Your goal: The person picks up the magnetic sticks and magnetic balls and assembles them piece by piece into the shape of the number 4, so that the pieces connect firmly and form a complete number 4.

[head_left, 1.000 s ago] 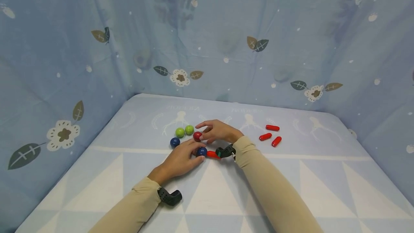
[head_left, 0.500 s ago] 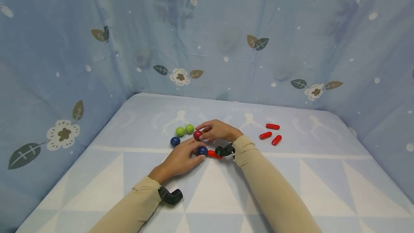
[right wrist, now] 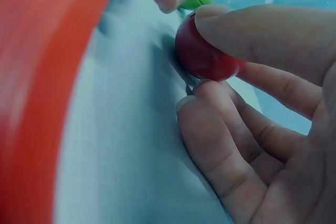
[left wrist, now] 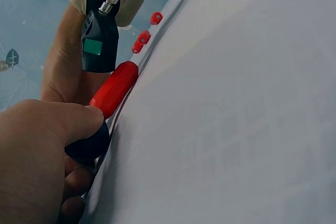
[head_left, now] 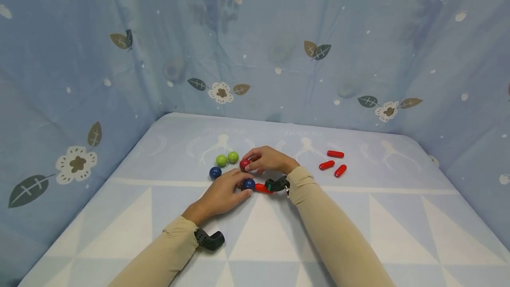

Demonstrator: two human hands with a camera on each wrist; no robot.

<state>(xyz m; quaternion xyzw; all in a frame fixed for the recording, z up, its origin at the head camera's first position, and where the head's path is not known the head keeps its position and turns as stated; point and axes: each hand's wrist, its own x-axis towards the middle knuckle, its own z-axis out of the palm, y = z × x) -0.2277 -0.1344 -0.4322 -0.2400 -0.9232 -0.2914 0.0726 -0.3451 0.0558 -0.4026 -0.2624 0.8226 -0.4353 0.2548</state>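
My left hand (head_left: 223, 191) lies low on the table, its thumb and fingers curled around a dark blue ball (head_left: 249, 184). A red stick (head_left: 263, 188) with rounded ends lies right beside that ball, partly covered by the right wrist's camera in the head view. Farther back, my right hand (head_left: 268, 160) holds a dark red ball (right wrist: 205, 51), thumb on one side and fingers on the other. Two green balls (head_left: 221, 160) and a second blue ball (head_left: 215, 172) sit to the left of the hands.
Three more red sticks (head_left: 327, 165) lie loose on the table at the right, behind the right forearm. Patterned blue cloth (head_left: 279, 56) hangs behind and beside the table. A black camera (head_left: 209, 239) is strapped to each wrist.
My right fingers have drawn in a little around the red ball, which has moved very slightly to the right. The left hand stays on its blue ball. The head view has tilted slightly.
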